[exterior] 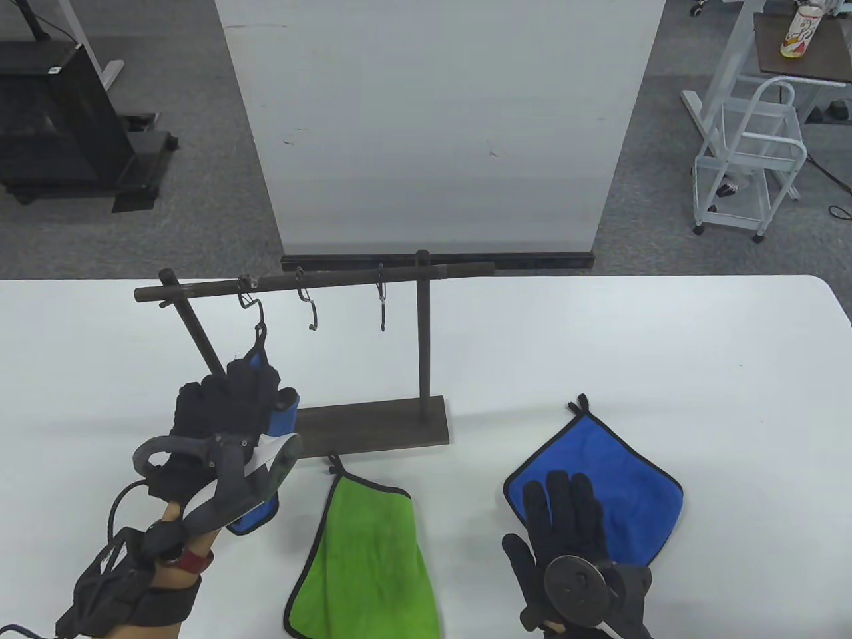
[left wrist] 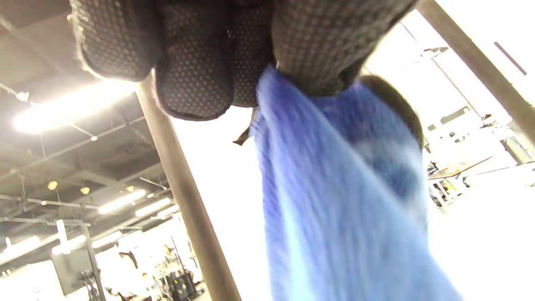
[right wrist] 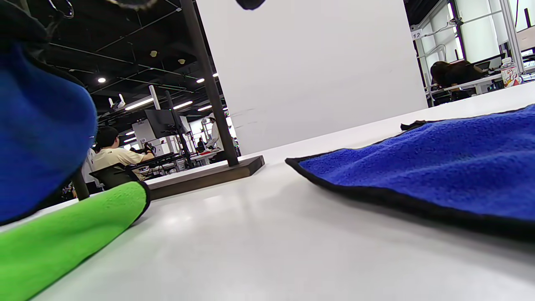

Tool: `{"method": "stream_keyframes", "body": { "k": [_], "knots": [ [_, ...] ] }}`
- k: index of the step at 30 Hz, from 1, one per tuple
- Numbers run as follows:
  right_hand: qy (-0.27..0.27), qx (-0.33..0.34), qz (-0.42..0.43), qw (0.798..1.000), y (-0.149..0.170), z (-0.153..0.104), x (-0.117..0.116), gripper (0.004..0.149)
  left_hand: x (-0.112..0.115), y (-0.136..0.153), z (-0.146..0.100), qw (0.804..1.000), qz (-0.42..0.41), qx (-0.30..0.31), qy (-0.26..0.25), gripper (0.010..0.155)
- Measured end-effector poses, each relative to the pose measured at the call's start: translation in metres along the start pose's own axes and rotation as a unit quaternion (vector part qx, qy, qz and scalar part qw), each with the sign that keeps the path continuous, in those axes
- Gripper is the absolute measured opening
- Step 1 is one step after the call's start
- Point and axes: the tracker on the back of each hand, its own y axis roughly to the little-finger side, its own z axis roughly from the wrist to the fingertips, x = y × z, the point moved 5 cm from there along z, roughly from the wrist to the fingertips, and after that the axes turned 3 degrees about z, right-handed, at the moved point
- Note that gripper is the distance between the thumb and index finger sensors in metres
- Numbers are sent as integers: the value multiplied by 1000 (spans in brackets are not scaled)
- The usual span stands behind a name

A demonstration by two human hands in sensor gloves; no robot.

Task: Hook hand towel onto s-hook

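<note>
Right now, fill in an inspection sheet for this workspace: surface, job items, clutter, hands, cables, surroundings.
Surface: white table, bare around the items.
Job items: wooden rack with three s-hooks on its bar; leftmost s-hook has the held blue towel raised to it by its loop, whether it is hooked on cannot be told; middle s-hook and right s-hook free.
Clutter: green towel and second blue towel lying flat on the table.
Hands: left hand grips the held blue towel; right hand rests flat on the second blue towel.
Cables: black lead looping at the left wrist.
Surroundings: white panel behind the table, white cart, grey carpet.
</note>
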Motion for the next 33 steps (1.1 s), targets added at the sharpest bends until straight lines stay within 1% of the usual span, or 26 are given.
{"method": "stream_keyframes", "body": {
  "k": [6,10,13,15,16,17,20,23,24,25,27,29,33],
  "knots": [
    [0,2,-2,1000,-1,0,0,71,5,16,-28,997,-67,-37,12,54],
    [0,3,-1,1000,-1,-1,0,71,19,23,-49,992,-113,-55,25,57],
    [0,2,-2,1000,-1,-1,-1,71,42,32,-66,985,-150,-69,50,61],
    [-2,0,-4,1000,-2,-1,-2,71,62,41,-79,976,-185,-88,69,63],
    [-3,0,-5,1000,-1,-1,-3,71,67,43,-83,974,-192,-93,74,64],
    [-6,-1,-7,1000,-2,-1,-4,71,78,47,-91,971,-203,-101,79,64],
    [-8,-6,-12,1000,-1,1,-6,71,105,47,-109,967,-216,-99,93,65],
    [-14,-10,-19,1000,-1,2,-11,71,127,43,-126,970,-207,-92,84,66],
    [-16,-12,-22,1000,-1,3,-12,71,132,43,-127,970,-207,-84,97,67],
    [-22,-14,-26,999,0,4,-15,71,136,44,-129,966,-215,-81,122,67],
    [-30,-21,-31,999,0,6,-19,71,137,49,-131,964,-226,-90,106,67],
    [-36,-25,-30,999,-3,10,-22,71,139,56,-133,962,-229,-96,110,67],
    [-50,-17,-39,998,-21,22,-20,71,140,61,-134,959,-240,-101,108,67]
  ]
}}
